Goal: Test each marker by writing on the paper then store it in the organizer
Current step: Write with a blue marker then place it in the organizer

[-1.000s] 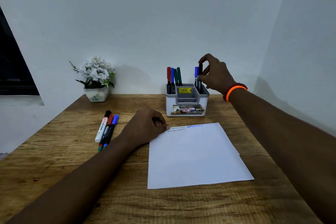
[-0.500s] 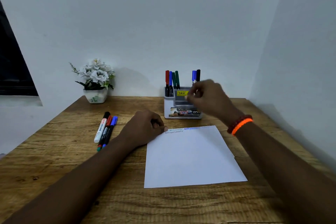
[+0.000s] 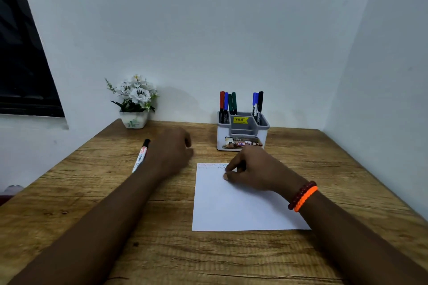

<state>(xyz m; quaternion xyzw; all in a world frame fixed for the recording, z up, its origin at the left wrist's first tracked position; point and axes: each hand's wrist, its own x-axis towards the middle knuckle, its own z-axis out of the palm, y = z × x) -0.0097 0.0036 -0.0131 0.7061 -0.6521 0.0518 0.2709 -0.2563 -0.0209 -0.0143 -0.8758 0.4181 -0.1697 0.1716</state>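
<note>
The white paper (image 3: 240,206) lies on the wooden table (image 3: 324,169), with scribbled test lines along its top edge. My right hand (image 3: 252,171) rests on that top edge with bent fingers and holds no marker. My left hand (image 3: 171,152) is blurred and hovers left of the paper, beside a white marker with a black cap (image 3: 141,156). The hand's back hides its fingers and the other loose markers. The grey-and-white organizer (image 3: 243,133) stands behind the paper. It holds red, blue and green markers (image 3: 228,102) on its left, and a blue and a black marker (image 3: 257,103) on its right.
A small white pot of white flowers (image 3: 135,102) stands at the table's back left corner. Walls close the table in behind and on the right. A dark window (image 3: 20,53) is at the far left.
My right hand left the black marker in the organizer and came down onto the paper's top edge. My left hand slid off the paper's corner, leftward over the loose markers.
</note>
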